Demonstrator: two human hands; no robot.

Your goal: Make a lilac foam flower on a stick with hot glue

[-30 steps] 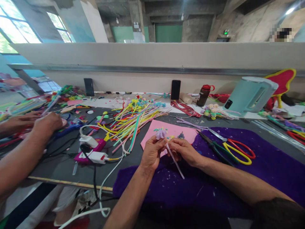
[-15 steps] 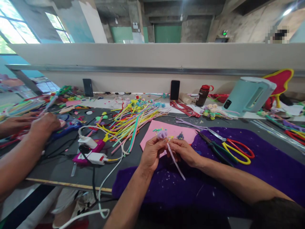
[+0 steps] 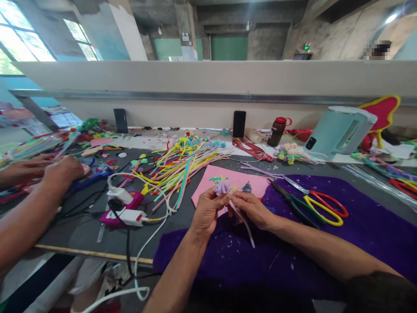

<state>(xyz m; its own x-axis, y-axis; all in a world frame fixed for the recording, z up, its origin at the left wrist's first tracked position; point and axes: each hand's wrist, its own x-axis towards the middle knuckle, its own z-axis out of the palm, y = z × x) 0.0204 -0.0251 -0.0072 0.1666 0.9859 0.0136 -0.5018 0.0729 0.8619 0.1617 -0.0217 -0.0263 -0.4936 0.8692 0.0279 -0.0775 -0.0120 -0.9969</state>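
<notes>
Between my hands is a pale purple pipe cleaner [image 3: 247, 227], bunched into a small fluffy flower head [image 3: 222, 188] at its upper end. My left hand [image 3: 208, 208] is closed just below that head, thumb and finger pinching its base. My right hand [image 3: 250, 208] pinches the pipe cleaner close beside it, and the loose tail hangs down below the fingers. Some fingers of both hands are hidden behind the thumbs. Behind them lies a pink sheet [image 3: 208, 178] with small colourful bits and a dark little cone-shaped piece [image 3: 246, 187]. A purple cloth [image 3: 215, 261] is spread under my hands.
Scissors with red and yellow handles [image 3: 325, 208] and dark green pliers [image 3: 293, 204] lie on the right. A heap of pipe cleaners [image 3: 185, 161], a power strip [image 3: 124, 208] with cables, a kettle [image 3: 340, 130] and a bottle [image 3: 278, 131] stand around. A co-worker's hands [image 3: 61, 171] work at left.
The hanging tail of the pipe cleaner has shifted slightly and now curves more. The flower head has turned a little between my fingers; my hands have barely moved.
</notes>
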